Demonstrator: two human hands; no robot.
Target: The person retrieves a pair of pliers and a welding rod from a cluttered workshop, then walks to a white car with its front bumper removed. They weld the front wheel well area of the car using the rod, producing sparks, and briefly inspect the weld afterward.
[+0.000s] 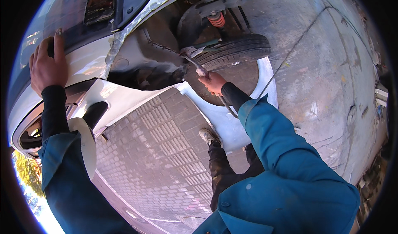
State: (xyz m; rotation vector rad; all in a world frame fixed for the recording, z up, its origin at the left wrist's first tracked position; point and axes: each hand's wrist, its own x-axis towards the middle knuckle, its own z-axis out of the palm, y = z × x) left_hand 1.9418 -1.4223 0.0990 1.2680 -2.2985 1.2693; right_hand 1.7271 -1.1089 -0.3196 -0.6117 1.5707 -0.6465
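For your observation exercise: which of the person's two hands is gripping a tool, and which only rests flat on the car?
The right hand grips a thin metal tool pointing into the wheel arch. The left hand holds nothing, lying flat on the white car body.

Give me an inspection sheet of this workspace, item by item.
Surface: grey brick paving beside rough concrete.
Job's things: white car body with its wheel arch exposed; thin metal tool reaching into the arch; detached white fender panel on the ground.
Clutter: nothing seen.
Grippers: left hand flat on the car body; right hand gripping the tool.
Cables: thin line across the concrete.
Surroundings: black tyre, orange coil spring, person's shoe.
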